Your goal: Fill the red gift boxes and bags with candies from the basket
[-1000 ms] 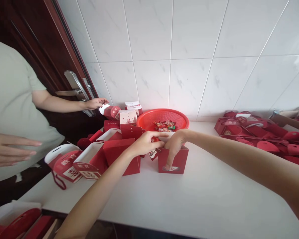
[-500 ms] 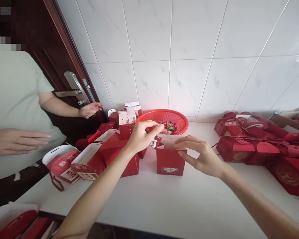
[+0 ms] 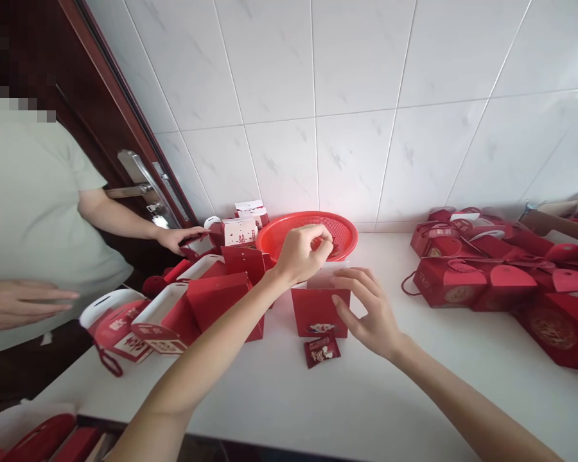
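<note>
On a white worktop (image 3: pixel 385 391), an upright red box (image 3: pixel 318 312) stands open in front of a red basket (image 3: pixel 282 232). The right hand (image 3: pixel 366 310), fingers spread and half curled, is at its right edge. The left hand (image 3: pixel 305 253) curls above, between box and basket (whether it grips anything, I cannot tell). A dark red wrapped packet (image 3: pixel 322 350) lies just before the box.

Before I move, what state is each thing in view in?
Left hand: fingers curled, grip unclear
Right hand: open, at the center box's edge
Center red gift box: upright, top open
Wrapped snack packet: lying flat, seemingly sealed
Red plastic basket: upright, contents mostly hidden
White-lined gift box at left: top open
</note>
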`<action>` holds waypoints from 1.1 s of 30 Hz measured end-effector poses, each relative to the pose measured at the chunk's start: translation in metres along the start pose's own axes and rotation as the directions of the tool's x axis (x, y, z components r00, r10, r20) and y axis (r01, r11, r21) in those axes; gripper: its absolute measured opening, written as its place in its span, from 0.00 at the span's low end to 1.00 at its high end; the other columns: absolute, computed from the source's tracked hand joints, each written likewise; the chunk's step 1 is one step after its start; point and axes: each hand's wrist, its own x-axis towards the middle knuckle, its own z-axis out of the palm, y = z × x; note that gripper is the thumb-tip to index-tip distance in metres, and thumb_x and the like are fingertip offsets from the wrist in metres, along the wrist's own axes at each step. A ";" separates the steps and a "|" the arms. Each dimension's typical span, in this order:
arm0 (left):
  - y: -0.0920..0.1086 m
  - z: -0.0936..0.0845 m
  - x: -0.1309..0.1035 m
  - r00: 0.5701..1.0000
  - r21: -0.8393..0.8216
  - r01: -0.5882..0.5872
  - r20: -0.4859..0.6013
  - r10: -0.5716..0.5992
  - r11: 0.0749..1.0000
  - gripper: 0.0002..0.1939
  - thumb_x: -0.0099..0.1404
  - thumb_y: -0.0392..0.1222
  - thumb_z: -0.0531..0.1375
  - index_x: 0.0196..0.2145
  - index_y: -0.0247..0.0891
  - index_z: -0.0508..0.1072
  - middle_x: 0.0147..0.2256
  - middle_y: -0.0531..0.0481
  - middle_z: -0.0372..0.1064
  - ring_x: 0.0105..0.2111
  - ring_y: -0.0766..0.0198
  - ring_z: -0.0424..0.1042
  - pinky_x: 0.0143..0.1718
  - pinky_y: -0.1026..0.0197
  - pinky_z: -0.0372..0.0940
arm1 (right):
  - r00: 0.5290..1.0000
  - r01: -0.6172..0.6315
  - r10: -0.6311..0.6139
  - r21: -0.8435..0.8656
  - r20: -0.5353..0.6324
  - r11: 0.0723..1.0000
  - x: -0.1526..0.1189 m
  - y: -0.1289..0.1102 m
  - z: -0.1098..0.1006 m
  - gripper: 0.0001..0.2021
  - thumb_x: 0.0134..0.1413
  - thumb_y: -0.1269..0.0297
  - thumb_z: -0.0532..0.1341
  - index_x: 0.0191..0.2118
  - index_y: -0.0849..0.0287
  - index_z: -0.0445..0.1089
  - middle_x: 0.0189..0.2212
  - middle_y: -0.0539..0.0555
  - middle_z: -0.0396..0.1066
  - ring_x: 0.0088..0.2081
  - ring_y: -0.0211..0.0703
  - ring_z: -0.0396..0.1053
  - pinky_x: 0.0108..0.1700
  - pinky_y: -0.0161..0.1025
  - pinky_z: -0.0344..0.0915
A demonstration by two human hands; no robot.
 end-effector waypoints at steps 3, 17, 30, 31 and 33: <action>0.003 -0.009 -0.007 0.995 -0.104 0.062 0.088 -0.053 0.993 0.11 0.61 0.38 0.49 0.32 0.37 0.72 0.25 0.53 0.68 0.26 0.64 0.65 0.30 0.61 0.61 | 0.988 0.128 -0.123 -0.051 0.090 0.990 -0.010 -0.008 -0.002 0.09 0.63 0.76 0.58 0.45 0.58 0.70 0.36 0.57 0.74 0.36 0.45 0.69 0.38 0.42 0.67; -0.006 -0.034 -0.024 0.908 -0.336 0.269 0.401 -0.122 0.902 0.25 0.68 0.40 0.59 0.62 0.43 0.68 0.47 0.45 0.79 0.53 0.52 0.74 0.47 0.53 0.71 | 0.624 0.203 0.047 -0.220 0.780 0.954 -0.060 -0.005 0.027 0.11 0.60 0.78 0.55 0.41 0.62 0.73 0.36 0.57 0.77 0.36 0.47 0.73 0.38 0.42 0.66; -0.013 -0.042 -0.040 0.954 -0.078 0.050 0.298 -0.025 0.996 0.11 0.66 0.36 0.60 0.44 0.42 0.79 0.57 0.44 0.71 0.60 0.52 0.68 0.60 0.48 0.66 | 0.792 -0.059 -0.010 0.094 0.611 0.994 -0.048 -0.005 0.009 0.15 0.61 0.75 0.54 0.50 0.59 0.71 0.36 0.57 0.78 0.35 0.44 0.74 0.39 0.40 0.71; -0.014 -0.042 -0.042 0.957 -0.049 0.049 0.287 -0.033 0.998 0.08 0.66 0.37 0.61 0.40 0.42 0.80 0.58 0.44 0.69 0.60 0.50 0.68 0.59 0.47 0.67 | 0.828 -0.114 0.005 0.159 0.561 0.981 -0.039 -0.007 0.001 0.16 0.61 0.75 0.54 0.52 0.58 0.70 0.37 0.56 0.78 0.35 0.42 0.74 0.38 0.39 0.71; -0.016 -0.043 -0.047 0.948 -0.002 0.076 0.310 -0.072 0.997 0.07 0.66 0.39 0.62 0.39 0.43 0.81 0.58 0.44 0.68 0.59 0.50 0.69 0.58 0.47 0.68 | 0.898 -0.195 0.067 0.259 0.434 0.946 -0.017 -0.009 -0.017 0.15 0.63 0.73 0.55 0.52 0.55 0.70 0.41 0.56 0.78 0.37 0.42 0.75 0.39 0.39 0.72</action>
